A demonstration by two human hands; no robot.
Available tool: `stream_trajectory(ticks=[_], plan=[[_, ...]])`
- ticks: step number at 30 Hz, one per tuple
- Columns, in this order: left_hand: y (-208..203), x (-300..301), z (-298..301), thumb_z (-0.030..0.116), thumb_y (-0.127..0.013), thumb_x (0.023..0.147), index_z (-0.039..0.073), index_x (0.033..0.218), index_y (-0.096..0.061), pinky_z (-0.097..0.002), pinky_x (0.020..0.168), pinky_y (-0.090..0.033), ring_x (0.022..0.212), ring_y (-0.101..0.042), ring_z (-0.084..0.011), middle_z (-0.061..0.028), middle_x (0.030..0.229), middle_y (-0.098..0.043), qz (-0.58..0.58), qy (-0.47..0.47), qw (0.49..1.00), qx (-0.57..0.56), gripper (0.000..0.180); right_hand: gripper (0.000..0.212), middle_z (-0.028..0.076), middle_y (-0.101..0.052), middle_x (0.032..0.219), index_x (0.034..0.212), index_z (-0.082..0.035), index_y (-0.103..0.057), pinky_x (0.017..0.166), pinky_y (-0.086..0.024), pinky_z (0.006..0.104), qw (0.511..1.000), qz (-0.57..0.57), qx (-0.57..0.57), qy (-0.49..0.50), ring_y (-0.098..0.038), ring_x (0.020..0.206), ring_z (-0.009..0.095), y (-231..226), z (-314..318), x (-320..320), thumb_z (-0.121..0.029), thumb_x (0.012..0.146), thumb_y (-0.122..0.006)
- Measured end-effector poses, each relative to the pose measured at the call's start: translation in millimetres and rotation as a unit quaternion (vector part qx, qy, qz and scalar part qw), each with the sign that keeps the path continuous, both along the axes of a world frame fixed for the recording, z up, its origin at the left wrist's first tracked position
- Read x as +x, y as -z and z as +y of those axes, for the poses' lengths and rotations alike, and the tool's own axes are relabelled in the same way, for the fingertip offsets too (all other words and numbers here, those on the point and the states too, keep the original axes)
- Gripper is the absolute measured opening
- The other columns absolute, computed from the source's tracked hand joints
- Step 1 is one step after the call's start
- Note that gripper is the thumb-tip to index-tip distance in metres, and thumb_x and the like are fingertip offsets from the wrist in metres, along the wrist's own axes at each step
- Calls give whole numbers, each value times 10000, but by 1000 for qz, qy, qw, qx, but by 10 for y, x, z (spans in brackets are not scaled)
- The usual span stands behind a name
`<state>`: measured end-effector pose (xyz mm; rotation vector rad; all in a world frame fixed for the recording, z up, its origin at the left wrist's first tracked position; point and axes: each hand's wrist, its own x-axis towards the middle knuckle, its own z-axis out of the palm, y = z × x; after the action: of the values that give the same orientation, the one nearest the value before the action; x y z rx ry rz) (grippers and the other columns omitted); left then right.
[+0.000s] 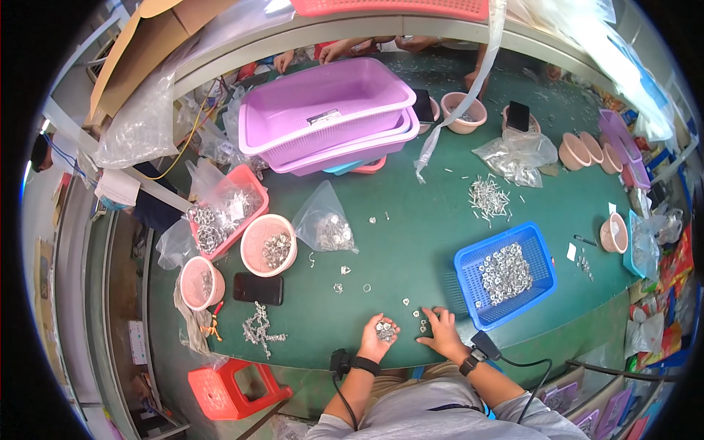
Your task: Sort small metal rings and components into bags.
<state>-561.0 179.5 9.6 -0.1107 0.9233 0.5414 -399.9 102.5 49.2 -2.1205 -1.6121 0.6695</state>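
Loose metal pieces point(423, 323) lie on the worktop point(422, 246) in the gap between the spread thumb and forefinger of the nearer right hand point(444, 338), straggling away ahead-left, while the left hand's point(372, 343) fingers curl around a small heap point(384, 332).

Two bare forearms, one from each side of the lower edge, slant inward from short grey sleeves, bringing the hands close together but apart. The left hand point(380, 336) turns palm upward, cupped, its fingers curled in around the hollow of the palm. Just beside it, the right hand point(441, 336) reaches forward and leftward with its back uppermost, thumb stretched toward the left hand and parted from the bent fingers. Both wrists wear dark bands.
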Motion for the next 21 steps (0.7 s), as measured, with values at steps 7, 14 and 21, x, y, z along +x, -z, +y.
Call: stream_trajectory(ticks=[7,14,21], plan=[[30,26,-51,248,-493,743,50,624,-510,-272,485,-405,630,-518,-245,-88,624,-514,7,4,1000,11,232,266,125,-457,897,871,-21,-499,695,-409,347,992,107,62,-13,-476,809,295,274,139,-19,-46,628,-606],[-41,119,-77,238,-509,753,58,672,-514,-278,520,-423,644,-532,-230,-76,658,-531,34,13,999,32,198,328,130,-451,918,913,-50,-501,713,-411,333,973,221,-45,49,-480,834,287,326,246,-37,-64,609,-625],[-46,-56,-53,237,-508,755,69,672,-506,-265,509,-406,642,-540,-215,-64,653,-528,30,-23,998,49,187,436,145,-415,964,1010,-81,-469,752,-384,370,995,48,70,-42,-431,862,313,140,431,-162,-80,608,-638]])
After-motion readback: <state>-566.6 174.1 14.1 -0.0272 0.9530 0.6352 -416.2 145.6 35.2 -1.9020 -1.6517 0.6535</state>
